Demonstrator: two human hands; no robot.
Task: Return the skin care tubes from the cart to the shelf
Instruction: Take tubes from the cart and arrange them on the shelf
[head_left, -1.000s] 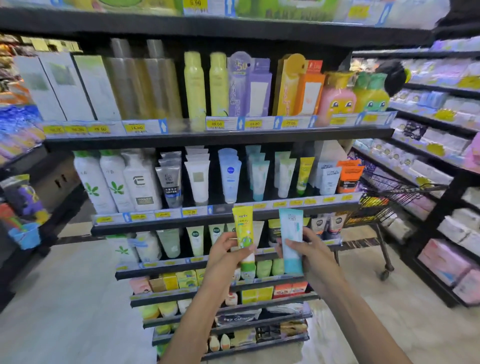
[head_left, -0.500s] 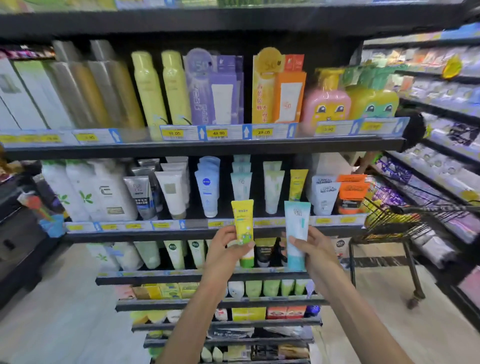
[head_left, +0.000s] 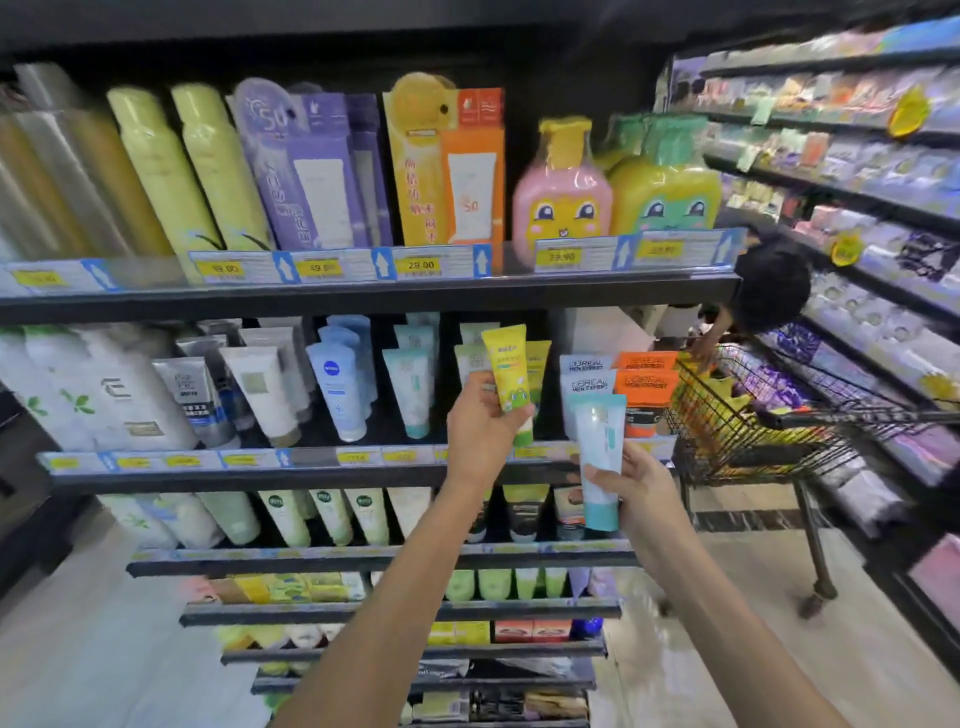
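My left hand (head_left: 480, 431) grips a yellow tube (head_left: 509, 371) with a green cap. It holds the tube upright in front of the second shelf (head_left: 208, 475), right by a matching yellow tube (head_left: 539, 358) standing there. My right hand (head_left: 631, 486) holds a pale blue tube (head_left: 597, 452) with a teal cap, upright, lower and to the right, in front of the shelf's edge. The wire cart (head_left: 748, 415) stands to the right of the shelf unit.
Rows of tubes and bottles fill the shelves: white and blue tubes (head_left: 337, 384), grey and orange boxes (head_left: 618, 379). Behind the cart another person (head_left: 769, 291) bends over it. More shelving (head_left: 857, 208) runs along the right. Pale floor lies below.
Both hands have risen and moved nearer the shelf. The yellow tube went up from the shelf edge to the row of tubes on the second shelf. The view has closed in.
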